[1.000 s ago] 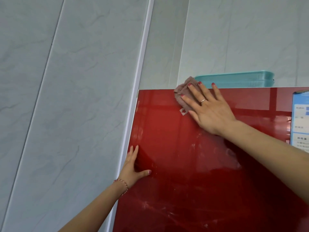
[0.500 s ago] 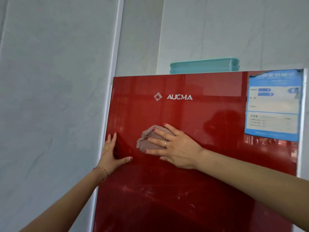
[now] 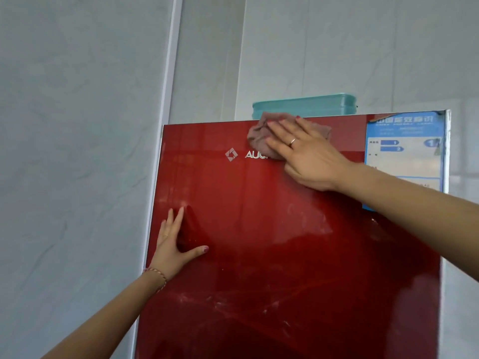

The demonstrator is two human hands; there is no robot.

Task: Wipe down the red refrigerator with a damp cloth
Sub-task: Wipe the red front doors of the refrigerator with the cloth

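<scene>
Your right hand (image 3: pixel 308 154) is flat, fingers spread, pressing the cloth (image 3: pixel 261 141) against the refrigerator (image 3: pixel 285 242) door at its top edge, just under the teal tray (image 3: pixel 303 104) and over the logo's tail. Left hand (image 3: pixel 172 242) is open, palm braced on the door's left edge, holding nothing. Unwiped, streaky door lies below both hands, long axis vertical, so I'd expect downward strokes, right hand leading.

Glossy red refrigerator (image 3: pixel 285 242) door, crumpled pinkish cloth (image 3: pixel 261 137) at top edge
</scene>
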